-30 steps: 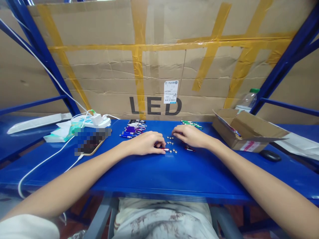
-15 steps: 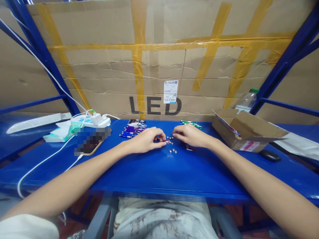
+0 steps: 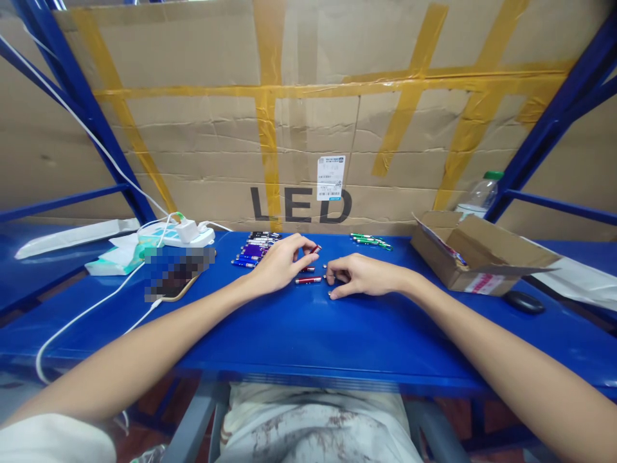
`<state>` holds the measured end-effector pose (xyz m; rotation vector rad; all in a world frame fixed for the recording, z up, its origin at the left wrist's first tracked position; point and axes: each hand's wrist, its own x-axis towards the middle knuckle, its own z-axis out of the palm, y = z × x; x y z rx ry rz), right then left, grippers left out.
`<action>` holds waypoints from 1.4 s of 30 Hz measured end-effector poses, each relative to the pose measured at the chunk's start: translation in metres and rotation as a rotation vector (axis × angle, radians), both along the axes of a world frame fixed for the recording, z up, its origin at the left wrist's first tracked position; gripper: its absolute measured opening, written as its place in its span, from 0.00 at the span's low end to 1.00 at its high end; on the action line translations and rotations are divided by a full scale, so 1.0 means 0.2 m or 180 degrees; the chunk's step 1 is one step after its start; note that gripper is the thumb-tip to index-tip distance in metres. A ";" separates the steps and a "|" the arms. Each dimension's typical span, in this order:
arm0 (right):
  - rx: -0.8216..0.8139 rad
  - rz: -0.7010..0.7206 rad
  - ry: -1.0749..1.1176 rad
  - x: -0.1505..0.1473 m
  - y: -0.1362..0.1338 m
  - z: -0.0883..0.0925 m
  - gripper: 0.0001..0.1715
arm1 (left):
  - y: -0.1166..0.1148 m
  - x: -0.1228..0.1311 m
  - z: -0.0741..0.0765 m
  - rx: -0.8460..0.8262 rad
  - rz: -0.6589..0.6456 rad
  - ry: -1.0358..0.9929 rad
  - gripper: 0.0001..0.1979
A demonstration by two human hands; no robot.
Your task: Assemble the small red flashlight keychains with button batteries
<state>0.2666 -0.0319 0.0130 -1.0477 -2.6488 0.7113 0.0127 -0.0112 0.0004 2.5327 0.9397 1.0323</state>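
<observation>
Blue bench (image 3: 308, 334) — left hand (image 3: 278, 265) pinches red torch (image 3: 314, 249), right hand (image 3: 360, 276)'s loose grip touches cells (image 3: 326, 265).

Two hands show, the left hand (image 3: 278, 267) and the right hand (image 3: 360, 276). There are three red torches (image 3: 308, 280): one in the left fingertips and two on the one blue bench (image 3: 308, 341). Two silver button cells (image 3: 326, 265) show by the right hand. The purple torches (image 3: 254, 252) and the green torches (image 3: 371, 241) lie too close together to count. There is one open carton (image 3: 475, 260), one bottle (image 3: 479, 193), one power strip (image 3: 176, 235) and one tissue pack (image 3: 116, 258)
</observation>
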 end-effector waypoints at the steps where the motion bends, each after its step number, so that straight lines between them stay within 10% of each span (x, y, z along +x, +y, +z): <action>1: -0.0007 0.0029 0.0038 0.00 0.00 -0.01 0.18 | 0.00 0.00 0.00 -0.0018 0.0000 -0.0007 0.11; 24: -0.0034 0.0422 0.0079 -0.01 -0.01 -0.02 0.08 | 0.00 0.02 -0.01 -0.0575 -0.0076 -0.0263 0.13; 42: -0.0006 -0.0164 -0.0001 -0.05 -0.06 0.02 0.02 | 0.00 0.03 -0.02 -0.0732 -0.0026 -0.0330 0.13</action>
